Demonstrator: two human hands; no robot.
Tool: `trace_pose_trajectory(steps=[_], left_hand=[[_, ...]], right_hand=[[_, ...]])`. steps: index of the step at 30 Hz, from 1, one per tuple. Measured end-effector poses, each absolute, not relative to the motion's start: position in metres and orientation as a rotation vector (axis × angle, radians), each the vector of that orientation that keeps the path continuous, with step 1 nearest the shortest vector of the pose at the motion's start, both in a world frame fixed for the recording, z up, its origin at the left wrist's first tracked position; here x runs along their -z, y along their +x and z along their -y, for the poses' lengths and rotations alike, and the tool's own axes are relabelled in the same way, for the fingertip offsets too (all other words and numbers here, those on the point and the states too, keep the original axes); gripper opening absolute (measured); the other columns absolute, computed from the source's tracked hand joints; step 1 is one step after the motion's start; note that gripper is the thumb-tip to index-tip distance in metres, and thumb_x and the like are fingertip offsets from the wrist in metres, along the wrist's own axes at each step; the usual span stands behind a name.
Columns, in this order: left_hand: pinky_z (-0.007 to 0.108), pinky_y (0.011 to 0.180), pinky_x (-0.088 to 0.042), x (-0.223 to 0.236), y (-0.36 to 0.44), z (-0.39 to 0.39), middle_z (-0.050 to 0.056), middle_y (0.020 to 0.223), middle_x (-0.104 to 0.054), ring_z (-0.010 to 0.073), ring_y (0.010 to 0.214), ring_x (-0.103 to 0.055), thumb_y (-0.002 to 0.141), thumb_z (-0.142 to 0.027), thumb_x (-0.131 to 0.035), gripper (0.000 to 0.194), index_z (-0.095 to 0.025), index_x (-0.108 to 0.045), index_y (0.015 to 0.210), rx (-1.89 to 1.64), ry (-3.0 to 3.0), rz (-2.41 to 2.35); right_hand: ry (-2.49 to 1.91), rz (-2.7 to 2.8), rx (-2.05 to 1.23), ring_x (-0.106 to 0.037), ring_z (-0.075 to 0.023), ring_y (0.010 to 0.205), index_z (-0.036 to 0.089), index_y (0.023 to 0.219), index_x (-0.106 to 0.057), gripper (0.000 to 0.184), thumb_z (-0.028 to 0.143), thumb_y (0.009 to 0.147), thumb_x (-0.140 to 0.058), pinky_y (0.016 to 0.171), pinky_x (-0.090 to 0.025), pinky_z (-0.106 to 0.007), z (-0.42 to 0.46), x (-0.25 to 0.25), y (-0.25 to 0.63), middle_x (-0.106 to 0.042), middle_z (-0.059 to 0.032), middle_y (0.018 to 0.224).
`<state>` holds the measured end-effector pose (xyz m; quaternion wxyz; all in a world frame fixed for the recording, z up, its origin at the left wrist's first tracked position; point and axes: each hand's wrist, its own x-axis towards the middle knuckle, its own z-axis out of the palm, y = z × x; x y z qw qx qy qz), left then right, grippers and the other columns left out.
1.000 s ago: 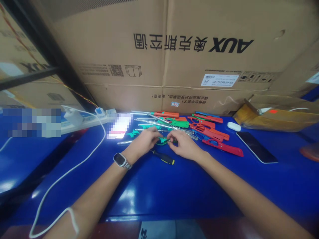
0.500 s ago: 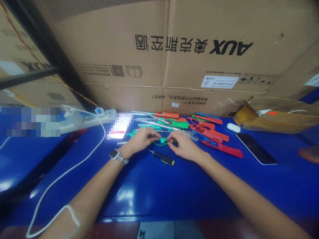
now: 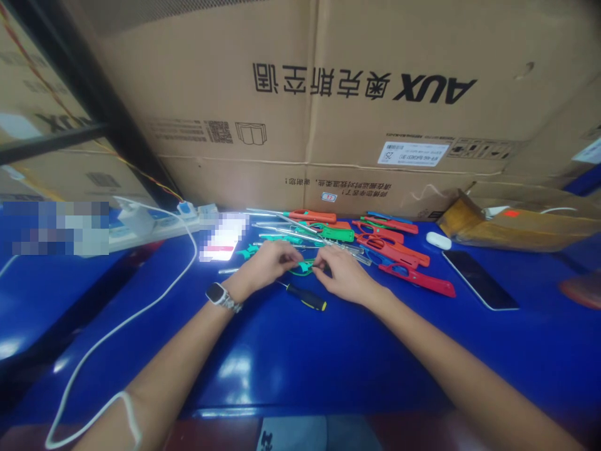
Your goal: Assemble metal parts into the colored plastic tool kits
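While fingers (image 3: 295, 258) hold green plastic (image 3: 305, 267), cardboard (image 3: 347, 128) reads inverted "AUX" (image 3: 434, 88).

The table (image 3: 263, 357) is glossy blue; the screwdriver (image 3: 306, 297) is black with yellow; the cardboard box (image 3: 347, 37) is brown, printed in black; the earbud case (image 3: 439, 240) is white.

Green part (image 3: 305, 267) btwn fingers partly hidden, details blurred
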<state>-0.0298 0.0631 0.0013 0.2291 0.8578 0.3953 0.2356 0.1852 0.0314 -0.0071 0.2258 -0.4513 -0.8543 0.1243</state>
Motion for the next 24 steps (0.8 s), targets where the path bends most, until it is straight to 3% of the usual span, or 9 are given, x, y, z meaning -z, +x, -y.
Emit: trace_pose_trajectory(steps=[9, 20, 24], left_hand=[[0.026, 0.071, -0.053, -0.003, -0.033, -0.065, 0.003, 0.081, -0.077, 0.0156, 0.073, -0.069, 0.081, -0.015, -0.071, 0.008, -0.016, -0.076, 0.087, -0.694, 2.039, -1.08], [0.028, 0.073, -0.051, -0.001, -0.034, -0.061, 0.002, 0.084, -0.075, 0.0155, 0.075, -0.067, 0.082, -0.018, -0.069, 0.008, -0.018, -0.075, 0.087, -0.729, 2.163, -1.075], [0.029, 0.074, -0.051, -0.002, -0.036, -0.06, 0.003, 0.088, -0.074, 0.0164, 0.078, -0.066, 0.083, -0.017, -0.065, 0.012, -0.019, -0.074, 0.09, -0.703, 2.238, -1.053]], right_hand=[[-1.225, 2.365, -0.36, -0.053, -0.0187, 0.083, 0.02, 0.084, -0.053, 0.01, 0.018, 0.09, -0.06, 0.075, -0.037, -0.031, -0.031, 0.006, 0.186, -0.062, -0.0017, 0.084], [-1.296, 2.282, -0.308, -0.051, -0.0176, 0.073, 0.021, 0.093, -0.051, 0.016, 0.023, 0.083, -0.063, 0.068, -0.034, -0.03, -0.027, -0.002, 0.176, -0.056, 0.0012, 0.075], [-1.276, 2.314, -0.137, -0.054, -0.021, 0.086, 0.021, 0.091, -0.057, 0.014, 0.03, 0.084, -0.065, 0.076, -0.035, -0.033, -0.03, -0.005, 0.165, -0.06, -0.0037, 0.088]])
